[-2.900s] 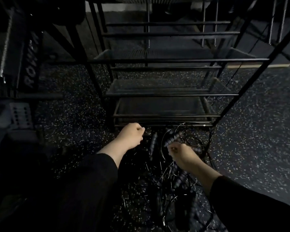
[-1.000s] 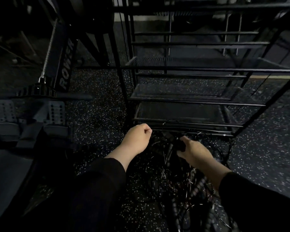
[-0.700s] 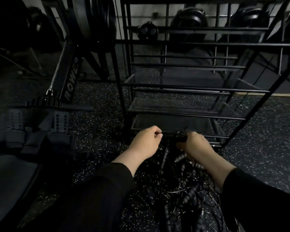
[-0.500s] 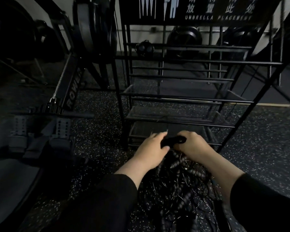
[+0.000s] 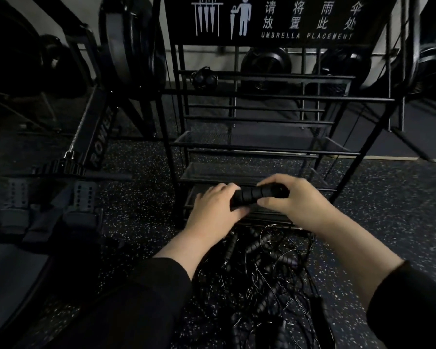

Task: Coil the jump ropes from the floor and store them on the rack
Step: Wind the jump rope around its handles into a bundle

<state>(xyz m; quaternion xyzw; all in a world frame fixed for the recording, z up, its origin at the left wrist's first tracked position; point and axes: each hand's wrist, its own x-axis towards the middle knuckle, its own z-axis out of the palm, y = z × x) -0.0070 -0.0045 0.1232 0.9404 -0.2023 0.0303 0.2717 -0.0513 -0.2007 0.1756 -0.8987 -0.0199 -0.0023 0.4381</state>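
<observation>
Both hands were up in front of the low shelves of the black wire rack [image 5: 262,147], sharing one ribbed black jump-rope handle [image 5: 256,196] held roughly level, tilted a little down to the left. Right hand [image 5: 296,202] had fingers curled over the top of the handle and thumb underneath, pinching its right half. Left hand [image 5: 215,210] met the left end of the handle, thumb under it and fingers lying over it; whether those fingers fully wrapped round it could not be told, light too dim. Black sleeves [image 5: 136,298] covered both forearms to just short of the wrists. The rest of the jump ropes [image 5: 262,273] lay as a tangled heap of thin dark cords and ribbed handles on the speckled rubber floor [image 5: 388,210], near side of the rack, directly under and between the forearms, reaching to the bottom edge of view. Whether the held handle's cord ran into that heap was unclear. Rack shelves in view carried no ropes. A dark sign [image 5: 275,20] reading UMBRELLA PLACEMENT, with white pictograms and Chinese text, topped the rack. Left of the rack stood a rowing machine [image 5: 96,147] with grey foot plates and a chain, its rail slanting far-right. Dark round objects, likely fans or weights, sat behind the rack by the pale wall; hard to identify.
</observation>
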